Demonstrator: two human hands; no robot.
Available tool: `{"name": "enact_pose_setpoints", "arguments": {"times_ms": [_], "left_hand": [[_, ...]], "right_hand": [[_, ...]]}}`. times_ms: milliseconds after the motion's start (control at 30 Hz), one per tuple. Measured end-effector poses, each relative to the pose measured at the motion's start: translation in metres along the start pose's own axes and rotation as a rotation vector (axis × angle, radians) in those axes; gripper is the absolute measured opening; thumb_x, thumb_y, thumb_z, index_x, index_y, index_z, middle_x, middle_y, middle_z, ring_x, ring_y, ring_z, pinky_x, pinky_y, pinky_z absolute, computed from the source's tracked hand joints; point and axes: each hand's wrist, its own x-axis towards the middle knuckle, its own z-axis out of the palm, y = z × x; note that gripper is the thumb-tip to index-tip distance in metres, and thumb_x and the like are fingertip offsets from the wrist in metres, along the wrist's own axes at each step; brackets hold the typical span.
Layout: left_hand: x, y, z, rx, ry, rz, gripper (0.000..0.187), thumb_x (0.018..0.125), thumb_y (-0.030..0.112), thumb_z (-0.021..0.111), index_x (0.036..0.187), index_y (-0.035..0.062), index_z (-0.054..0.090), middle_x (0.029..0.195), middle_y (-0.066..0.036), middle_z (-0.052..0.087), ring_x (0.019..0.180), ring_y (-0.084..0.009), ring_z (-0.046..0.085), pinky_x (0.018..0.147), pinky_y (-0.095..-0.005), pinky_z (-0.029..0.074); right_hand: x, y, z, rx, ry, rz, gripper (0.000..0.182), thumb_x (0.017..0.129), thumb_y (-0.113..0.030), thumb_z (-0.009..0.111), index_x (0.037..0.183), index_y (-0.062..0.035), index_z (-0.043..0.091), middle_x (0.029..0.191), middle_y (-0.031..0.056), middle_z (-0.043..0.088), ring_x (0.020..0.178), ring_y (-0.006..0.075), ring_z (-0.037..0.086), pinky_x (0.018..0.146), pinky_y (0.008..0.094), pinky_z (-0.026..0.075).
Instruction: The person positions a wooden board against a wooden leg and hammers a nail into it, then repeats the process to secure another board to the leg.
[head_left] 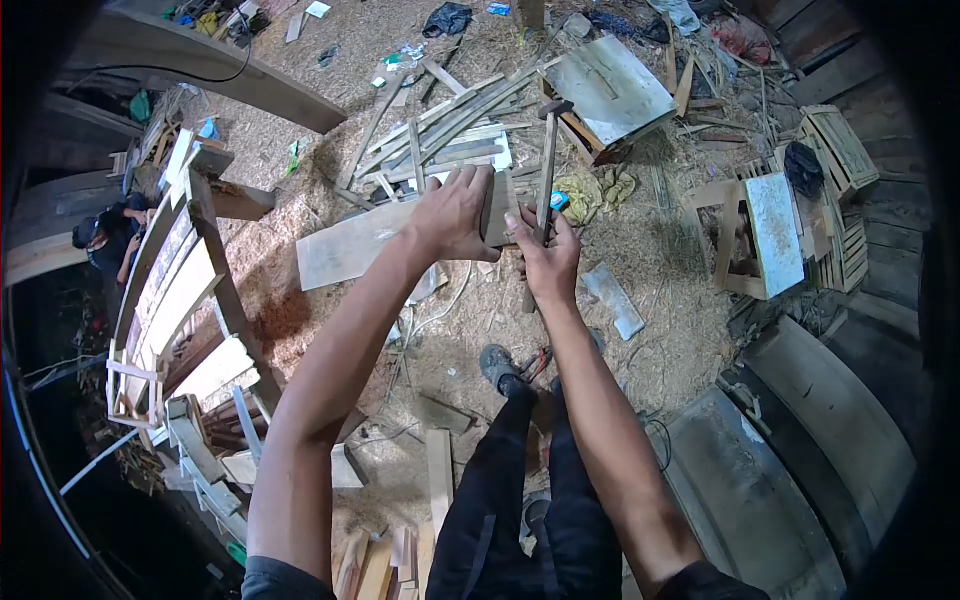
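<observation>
My left hand (455, 215) is closed over a flat wooden board (345, 250), the fingers across its upper side and the thumb near its right end. The board reaches out to the left of the hand. Just right of it, my right hand (552, 262) is wrapped round the wooden handle of a hammer (548, 165). The hammer's dark head points away from me, and the lower end of the handle sticks out below the hand. A small blue object (559, 201) lies beside the handle, close to crumpled yellowish cloth (598, 196).
Sawdust and scraps cover the ground. Several long strips (440, 135) lie ahead, beside a box with a pale top (615, 90). A curved wooden frame (205, 260) stands left, with another person (115, 240) beyond it. Large curved panels (740, 490) lie at lower right.
</observation>
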Motion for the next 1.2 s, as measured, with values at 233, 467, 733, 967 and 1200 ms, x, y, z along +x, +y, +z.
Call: {"name": "enact_pose_setpoints", "arguments": {"times_ms": [233, 467, 733, 967, 1200], "left_hand": [[0.009, 0.001, -0.002, 0.038, -0.045, -0.018, 0.119, 0.05, 0.044, 0.085, 0.143, -0.0054, 0.031, 0.129, -0.024, 0.051, 0.124, -0.0397, 0.052, 0.104, -0.0522, 0.041], [0.017, -0.003, 0.007, -0.071, 0.077, -0.085, 0.117, 0.051, 0.045, 0.085, 0.141, -0.0069, 0.032, 0.128, -0.025, 0.052, 0.121, -0.0409, 0.054, 0.105, -0.0473, 0.044], [0.013, 0.002, -0.004, -0.112, -0.025, -0.255, 0.126, 0.048, 0.058, 0.089, 0.141, -0.0079, 0.035, 0.129, -0.025, 0.053, 0.124, -0.041, 0.053, 0.105, -0.0526, 0.042], [0.0, -0.016, -0.01, -0.166, -0.03, -0.214, 0.112, 0.053, 0.052, 0.089, 0.135, -0.0044, 0.037, 0.126, -0.024, 0.053, 0.119, -0.0409, 0.056, 0.102, -0.0537, 0.046], [-0.033, -0.008, -0.008, -0.095, -0.026, -0.266, 0.122, 0.051, 0.059, 0.087, 0.142, -0.0031, 0.034, 0.128, -0.023, 0.052, 0.123, -0.04, 0.054, 0.102, -0.0542, 0.043]], "right_hand": [[0.016, 0.017, -0.017, 0.023, -0.035, 0.045, 0.045, 0.089, -0.032, 0.078, 0.115, 0.0008, 0.063, 0.107, 0.0094, 0.069, 0.098, 0.0157, 0.065, 0.087, 0.0293, 0.052], [0.028, 0.037, -0.067, -0.491, -0.175, -0.036, 0.042, 0.098, -0.028, 0.06, 0.128, 0.002, 0.057, 0.109, 0.02, 0.066, 0.106, 0.0324, 0.065, 0.093, 0.0405, 0.049], [0.052, -0.01, -0.04, -1.007, -0.515, -0.195, 0.102, 0.07, -0.021, 0.088, 0.154, -0.0143, 0.029, 0.135, 0.03, 0.042, 0.113, 0.0467, 0.06, 0.097, 0.0486, 0.052], [0.062, 0.014, 0.004, -0.937, -0.625, -0.276, 0.111, 0.068, -0.014, 0.088, 0.158, -0.0268, 0.023, 0.128, 0.0282, 0.047, 0.109, 0.0465, 0.06, 0.088, 0.0511, 0.057], [0.038, 0.048, 0.004, -0.855, -0.634, -0.323, 0.089, 0.073, -0.003, 0.081, 0.147, -0.0132, 0.032, 0.119, 0.025, 0.052, 0.109, 0.0445, 0.057, 0.091, 0.0488, 0.052]]}}
